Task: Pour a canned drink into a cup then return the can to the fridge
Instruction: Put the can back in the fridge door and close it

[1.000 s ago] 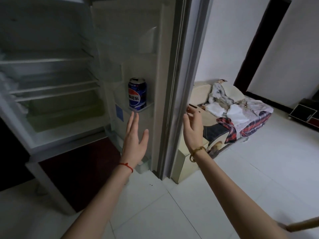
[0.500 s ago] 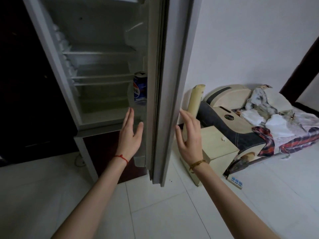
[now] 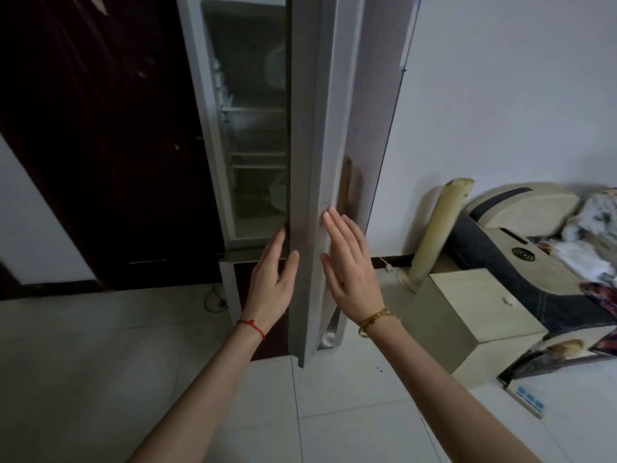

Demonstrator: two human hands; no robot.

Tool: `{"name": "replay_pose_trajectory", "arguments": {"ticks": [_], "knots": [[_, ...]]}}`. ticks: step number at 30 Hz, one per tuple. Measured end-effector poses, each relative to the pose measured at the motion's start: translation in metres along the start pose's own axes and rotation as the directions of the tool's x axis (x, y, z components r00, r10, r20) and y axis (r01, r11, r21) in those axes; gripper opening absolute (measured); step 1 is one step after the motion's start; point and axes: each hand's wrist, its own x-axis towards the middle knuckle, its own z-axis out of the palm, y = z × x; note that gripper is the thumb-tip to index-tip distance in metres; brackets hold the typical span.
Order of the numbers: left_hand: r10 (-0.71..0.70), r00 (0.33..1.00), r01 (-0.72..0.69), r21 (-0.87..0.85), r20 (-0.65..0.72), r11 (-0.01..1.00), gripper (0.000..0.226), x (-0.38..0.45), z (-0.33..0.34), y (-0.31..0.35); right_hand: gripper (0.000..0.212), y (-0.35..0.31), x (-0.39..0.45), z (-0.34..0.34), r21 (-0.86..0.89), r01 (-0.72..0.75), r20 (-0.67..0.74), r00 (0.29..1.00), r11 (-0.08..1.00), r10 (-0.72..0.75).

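Fridge door (image 3: 312, 182) stands edge-on to the camera, partly open, with a narrow gap showing the fridge (image 3: 253, 135) interior's white shelves; a dark door lies to the left, a pale cabinet (image 3: 467, 315) to the right, bare tiled floor (image 3: 100, 362) below. Left hand (image 3: 272, 282), fingers straight and holding nothing, sits at the door's inner side; right hand (image 3: 350, 265), flat and also holding nothing, has its fingertips on the door's outer face. The can cannot be seen; no cup in view either.
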Motion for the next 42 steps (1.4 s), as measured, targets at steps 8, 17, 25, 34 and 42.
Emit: {"name": "replay_pose_trajectory", "arguments": {"ticks": [8,17,25,34,42], "knots": [[-0.01,0.999,0.01,0.012,0.033,1.0,0.058,0.052,-0.071,-0.051,0.057,-0.035,0.061,0.072,0.043,0.018,0.012,1.0,0.999,-0.019],[-0.054,0.992,0.049,0.048,0.111,0.998,0.057,0.115,-0.128,-0.092,0.06,-0.046,0.127,0.147,-0.045,0.012,0.108,0.994,0.999,-0.007],[-0.097,0.985,0.088,0.067,0.145,0.994,0.058,0.191,-0.163,-0.135,0.063,-0.04,0.18,0.197,-0.058,0.017,0.199,0.98,0.998,-0.006],[-0.032,0.996,0.019,0.143,0.086,0.99,0.063,0.251,-0.18,-0.169,0.066,-0.013,0.236,0.248,-0.079,0.06,0.246,0.968,0.995,-0.039],[0.026,0.999,-0.034,0.3,0.031,0.953,0.065,0.31,-0.185,-0.196,0.062,0.017,0.275,0.286,-0.093,0.093,0.264,0.962,0.991,-0.066]]}}
